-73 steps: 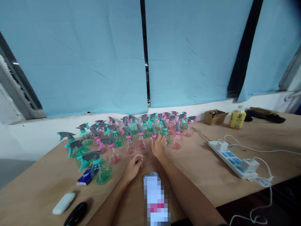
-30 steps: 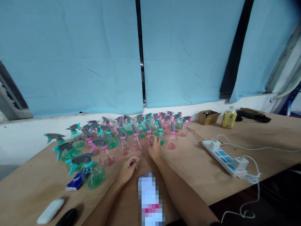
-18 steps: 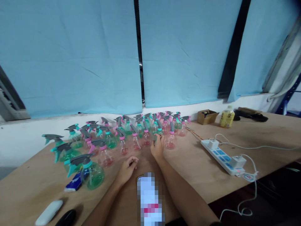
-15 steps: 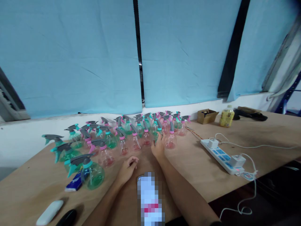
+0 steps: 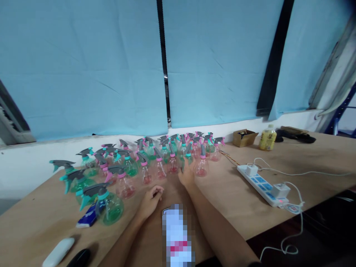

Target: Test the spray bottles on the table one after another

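Since the earlier frames the right hand (image 5: 187, 177) has crept forward among the front row of spray bottles, and the camera has swung slightly, shifting everything leftward. Nearest the table's (image 5: 228, 200) front edge lie a white case (image 5: 58, 251) and a black case (image 5: 79, 257) at the left corner, with a blurred phone (image 5: 178, 237) between the forearms. The left hand (image 5: 150, 200) rests on the wood, fingers loosely curled, holding nothing. Beyond it, the right hand lies open and flat, fingertips touching a green bottle (image 5: 188, 157) just beside a pink bottle (image 5: 200, 165); no grip has closed yet. A larger green bottle (image 5: 109, 204) stands near the left edge over a blue packet (image 5: 88, 216). The cluster of bottles (image 5: 150, 155) remains assembled and upright toward the far edge; none appears set apart. A power strip (image 5: 263, 184) lies toward the right edge, and a cardboard box (image 5: 244, 137) and yellow bottle (image 5: 267, 138) sit by the far edge.
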Motion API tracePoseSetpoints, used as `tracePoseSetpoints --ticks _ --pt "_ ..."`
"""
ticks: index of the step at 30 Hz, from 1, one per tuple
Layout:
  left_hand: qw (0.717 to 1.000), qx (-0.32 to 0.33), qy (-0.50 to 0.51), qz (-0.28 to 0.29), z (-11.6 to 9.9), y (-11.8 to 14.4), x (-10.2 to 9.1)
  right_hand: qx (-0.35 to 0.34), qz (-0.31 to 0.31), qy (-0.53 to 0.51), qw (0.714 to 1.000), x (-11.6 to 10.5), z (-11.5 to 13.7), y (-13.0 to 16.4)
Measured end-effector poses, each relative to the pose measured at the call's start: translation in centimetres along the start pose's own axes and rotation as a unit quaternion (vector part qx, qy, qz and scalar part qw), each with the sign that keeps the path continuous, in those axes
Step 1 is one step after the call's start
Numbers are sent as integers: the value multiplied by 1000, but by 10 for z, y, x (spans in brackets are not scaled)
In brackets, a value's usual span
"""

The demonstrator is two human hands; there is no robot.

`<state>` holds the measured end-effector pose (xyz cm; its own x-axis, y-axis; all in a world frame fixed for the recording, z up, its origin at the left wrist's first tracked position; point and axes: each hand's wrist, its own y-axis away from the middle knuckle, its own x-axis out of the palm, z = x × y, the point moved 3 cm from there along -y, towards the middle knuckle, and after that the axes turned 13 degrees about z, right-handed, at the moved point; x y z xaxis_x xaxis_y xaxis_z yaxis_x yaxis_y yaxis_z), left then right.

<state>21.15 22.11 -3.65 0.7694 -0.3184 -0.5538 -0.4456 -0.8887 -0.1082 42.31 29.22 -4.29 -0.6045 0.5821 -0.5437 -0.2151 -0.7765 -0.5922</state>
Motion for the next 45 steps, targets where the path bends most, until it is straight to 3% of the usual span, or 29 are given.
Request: tracePoseSetpoints --ticks 7,12,22,25,28,33,40,45 --pt "1000 0 2 1 2 -1 1 -3 14 -2 1000 4 -11 -1" --pt "1000 -1 0 -3 -3 1 0 -14 -40 -36 998 -10 5 3" --pt "1000 -13 -6 4 0 1 0 5 -82 -112 990 -25 23 3" --pt "1000 -10 -6 1 0 1 0 27 -58 -154 986 -26 32 5" --pt "1000 -13 -4 2 -1 1 0 -11 -4 -212 977 -27 43 3" --pt "1000 -18 0 4 -3 2 0 -100 91 -342 930 -25 52 -7" --pt "1000 -17 3 6 -1 1 1 -57 261 -483 834 -13 53 -11" --pt "1000 -19 -12 6 -3 2 0 -29 274 -536 798 -14 56 -10"
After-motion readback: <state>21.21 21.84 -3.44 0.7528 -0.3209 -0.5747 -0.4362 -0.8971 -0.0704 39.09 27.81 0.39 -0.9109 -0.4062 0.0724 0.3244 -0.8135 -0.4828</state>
